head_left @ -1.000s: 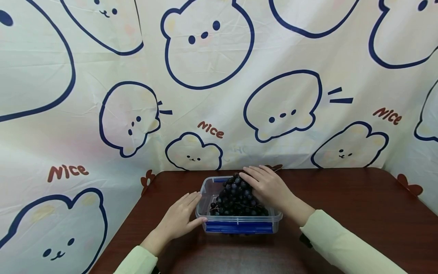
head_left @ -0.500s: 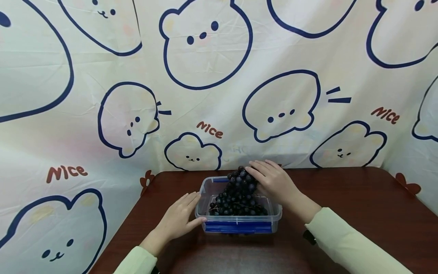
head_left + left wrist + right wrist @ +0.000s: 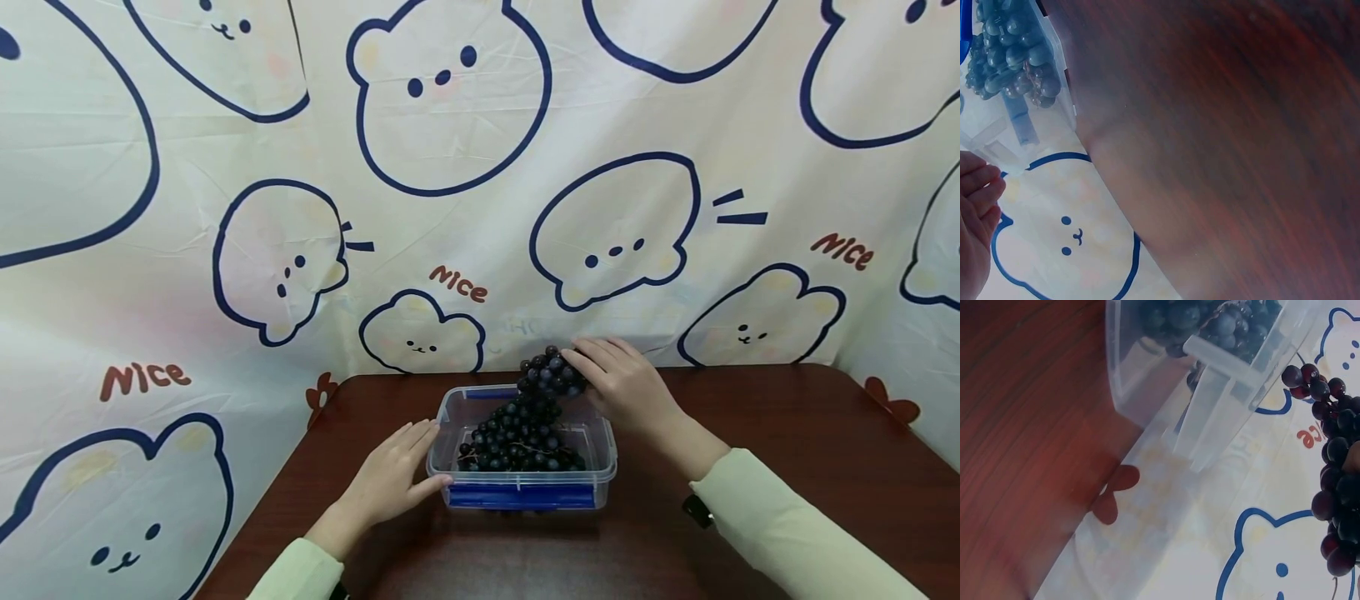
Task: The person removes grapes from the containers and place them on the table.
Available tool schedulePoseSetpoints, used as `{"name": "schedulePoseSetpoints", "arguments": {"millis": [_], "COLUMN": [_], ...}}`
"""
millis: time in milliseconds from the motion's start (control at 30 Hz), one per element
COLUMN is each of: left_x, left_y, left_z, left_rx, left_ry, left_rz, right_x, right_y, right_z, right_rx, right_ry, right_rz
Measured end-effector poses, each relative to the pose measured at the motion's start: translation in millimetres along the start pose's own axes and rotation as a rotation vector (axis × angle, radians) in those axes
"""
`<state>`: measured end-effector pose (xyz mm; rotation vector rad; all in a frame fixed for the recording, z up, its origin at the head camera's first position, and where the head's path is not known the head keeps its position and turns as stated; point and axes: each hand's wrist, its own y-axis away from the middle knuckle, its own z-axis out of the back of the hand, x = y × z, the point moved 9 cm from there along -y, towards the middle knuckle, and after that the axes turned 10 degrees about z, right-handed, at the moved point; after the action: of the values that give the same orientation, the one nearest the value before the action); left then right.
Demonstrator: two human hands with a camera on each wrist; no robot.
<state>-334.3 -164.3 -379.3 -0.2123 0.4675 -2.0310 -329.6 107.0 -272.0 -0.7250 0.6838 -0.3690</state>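
Holding a grape bunch up by a clear box

Gripping the dark grape bunch with the right hand, well clear of the box's floor and near its rear right edge. Touching the box's left side with the left hand, with fingers loosely straight and thumb spread apart at the near corner. Showing other grapes heaped inside the box, on a brown table, with a blue clasp on the near side.
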Motion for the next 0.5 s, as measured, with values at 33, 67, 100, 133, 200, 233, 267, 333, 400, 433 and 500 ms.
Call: {"name": "schedulePoseSetpoints", "arguments": {"millis": [33,67,100,133,200,233,267,333,400,433,500], "left_x": [0.1,0.3,0.2,0.1,0.0,-0.1,-0.1,0.0,0.3,0.3,0.5], "left_y": [0.1,0.2,0.2,0.3,0.4,0.3,0.2,0.0,-0.1,-0.1,0.0], "left_z": [0.0,-0.2,-0.1,0.1,0.4,0.7,0.7,0.9,0.9,1.0,0.9], "left_rx": [0.0,0.0,-0.001,0.0,0.0,0.0,0.0,0.002,0.002,0.003,0.002], "left_ry": [0.001,0.001,0.004,0.006,0.008,0.009,0.01,0.009,0.009,0.01,0.008], "left_rz": [0.001,0.001,0.0,-0.001,-0.002,-0.003,-0.004,-0.003,-0.001,-0.001,0.001], "right_x": [-1.4,-2.7,-4.1,-5.5,-8.4,-10.1,-11.6,-15.5,-19.0,-20.7,-24.1], "right_y": [1.6,3.2,4.7,6.3,9.4,11.0,12.4,15.9,19.4,21.1,24.2], "right_z": [0.8,1.6,2.4,3.3,5.2,6.1,7.2,8.8,10.9,12.0,14.5], "right_rx": [0.003,0.004,0.004,0.003,0.001,-0.003,-0.009,-0.012,-0.014,-0.014,-0.006], "right_ry": [0.003,0.005,0.009,0.014,0.025,0.031,0.035,0.045,0.053,0.057,0.068], "right_rz": [-0.004,-0.006,-0.01,-0.012,-0.02,-0.023,-0.025,-0.034,-0.042,-0.046,-0.06]}}
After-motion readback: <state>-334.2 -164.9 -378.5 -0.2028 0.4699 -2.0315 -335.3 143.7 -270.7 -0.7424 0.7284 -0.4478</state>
